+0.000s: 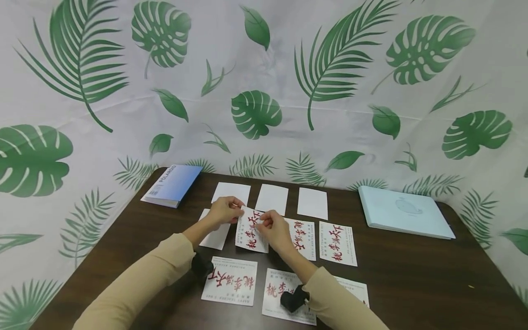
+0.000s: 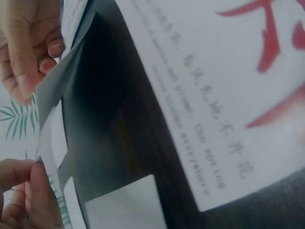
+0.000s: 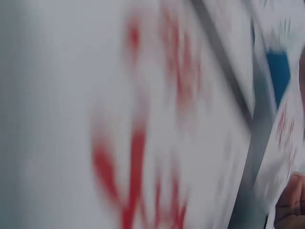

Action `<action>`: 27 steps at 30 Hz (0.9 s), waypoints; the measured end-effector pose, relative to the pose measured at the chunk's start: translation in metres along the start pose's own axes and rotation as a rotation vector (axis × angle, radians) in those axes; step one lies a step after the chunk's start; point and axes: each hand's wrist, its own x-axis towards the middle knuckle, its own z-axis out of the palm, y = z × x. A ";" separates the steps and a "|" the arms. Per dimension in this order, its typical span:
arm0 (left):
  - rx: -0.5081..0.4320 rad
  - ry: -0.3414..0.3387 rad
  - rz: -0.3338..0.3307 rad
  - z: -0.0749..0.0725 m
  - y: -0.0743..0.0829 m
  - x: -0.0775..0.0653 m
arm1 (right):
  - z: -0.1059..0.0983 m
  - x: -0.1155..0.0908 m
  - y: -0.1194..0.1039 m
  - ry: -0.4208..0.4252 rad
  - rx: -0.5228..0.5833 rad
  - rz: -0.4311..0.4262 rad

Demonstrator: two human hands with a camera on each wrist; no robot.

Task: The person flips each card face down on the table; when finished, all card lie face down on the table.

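A white square card (image 1: 251,232) with red brush characters is raised at a tilt over the table, between the two hands. My left hand (image 1: 224,211) pinches its upper left corner between thumb and fingers. The right hand (image 1: 275,230) pinches the same card near its upper right edge. In the left wrist view the raised card (image 2: 50,95) shows almost edge-on, with fingers gripping it at two places. Just right of the hands lie two more red-lettered cards, one partly behind the right hand (image 1: 306,239) and one fully visible (image 1: 337,243).
Nearer me lie several printed cards, one at left (image 1: 230,281) and one under the right forearm (image 1: 284,297). Blank white cards (image 1: 312,203) line the back, with another blank card (image 1: 215,234) by the left hand. A blue Polaroid album (image 1: 173,185) and a pale blue album (image 1: 406,212) flank them.
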 end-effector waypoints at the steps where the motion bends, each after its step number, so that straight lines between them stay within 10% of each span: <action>1: -0.007 -0.002 -0.003 0.000 0.001 0.000 | 0.004 -0.003 -0.004 -0.026 0.022 -0.001; 16: -0.016 0.016 0.040 0.004 0.020 -0.016 | 0.019 -0.014 -0.029 -0.113 0.049 0.061; 27: -0.088 -0.085 0.112 0.005 0.007 -0.033 | -0.011 -0.020 -0.037 -0.033 0.153 0.022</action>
